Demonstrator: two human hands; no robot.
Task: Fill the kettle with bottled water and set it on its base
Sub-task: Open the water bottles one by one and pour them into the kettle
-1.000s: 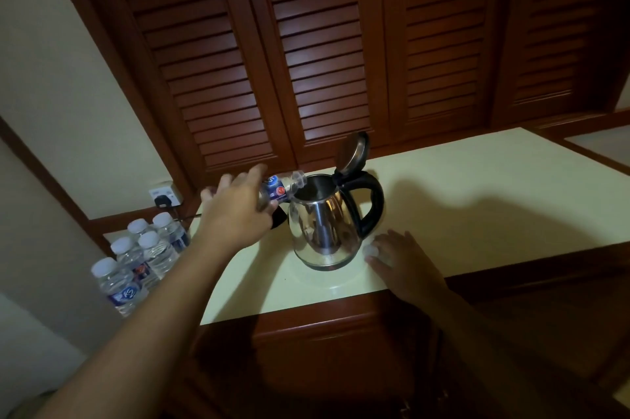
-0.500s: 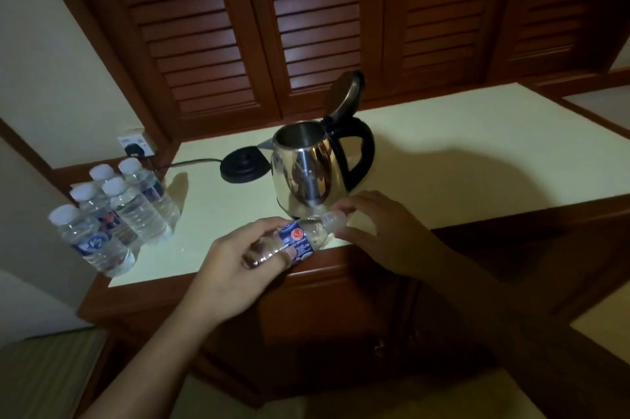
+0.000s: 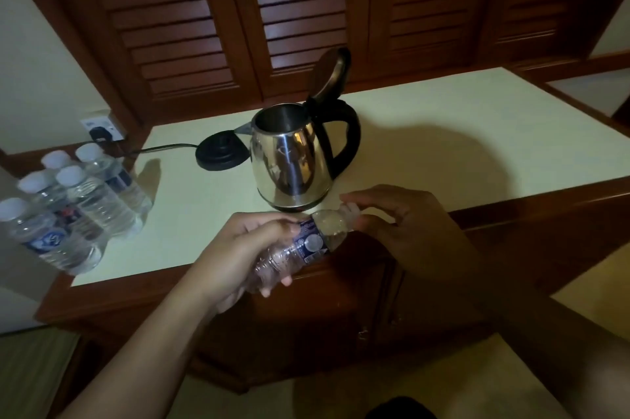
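The left hand (image 3: 235, 248) has its grip wrapped round the lower body of a small clear bottle (image 3: 308, 241), fingers curled under it and thumb over the top. The bottle lies nearly level in the air, its neck pointing right and slightly up. The right hand (image 3: 409, 224) meets it there, its grip narrow, with fingertips and thumb pinching the neck end. The fingers hide whether a cap is on it. A blue and white label circles the bottle's middle, just right of the left grip.

Both grips hover over the near edge of the tabletop (image 3: 460, 152), above the dark wooden cabinet (image 3: 341, 333) that carries it. Just beyond the grips stands the steel kettle (image 3: 293, 159), upright on the tabletop, its black handle to the right and its lid (image 3: 329, 74) tipped open. The kettle is off its base (image 3: 221, 154), a black disc just beside it, behind and to the left of the grips. A black cord (image 3: 163, 147) runs from the base further left to a wall socket (image 3: 100, 127).

Well to the left of the left grip, a pack of bottles (image 3: 75, 204) with white caps stands at the tabletop's end. Dark louvred doors (image 3: 204, 26) fill the wall beyond the kettle.
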